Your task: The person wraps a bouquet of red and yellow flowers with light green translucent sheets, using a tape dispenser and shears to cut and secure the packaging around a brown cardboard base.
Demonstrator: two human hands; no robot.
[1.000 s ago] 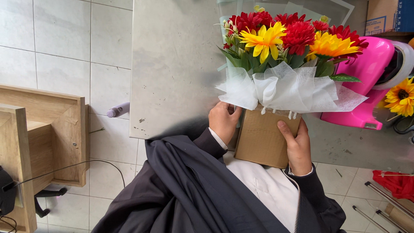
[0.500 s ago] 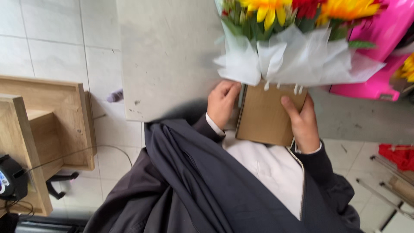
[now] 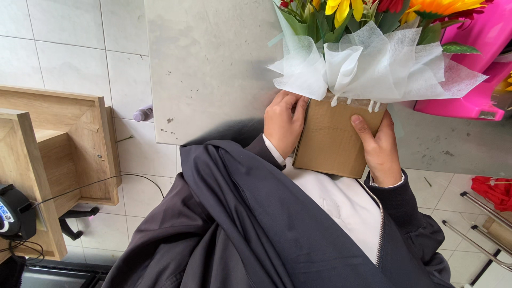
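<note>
A brown cardboard box [image 3: 333,141] is held close to my chest, above the near edge of a grey table [image 3: 213,64]. My left hand [image 3: 284,124] grips its left side and my right hand [image 3: 377,146] grips its right side. White tissue paper [image 3: 373,66] ruffles out of the box top, and yellow, red and orange flowers [image 3: 341,10] with green leaves rise from it to the top edge of the view. My dark jacket and white shirt fill the lower part of the view.
A bright pink object [image 3: 474,64] lies on the table at the right. A wooden stand [image 3: 53,154] sits on the tiled floor at the left, with a small black device [image 3: 13,216] and cable. A red item [image 3: 493,189] and metal rods [image 3: 480,234] lie at lower right.
The view has tilted down: the flowers have slid up and partly out of the top edge. Both hands keep the same hold on the box.
</note>
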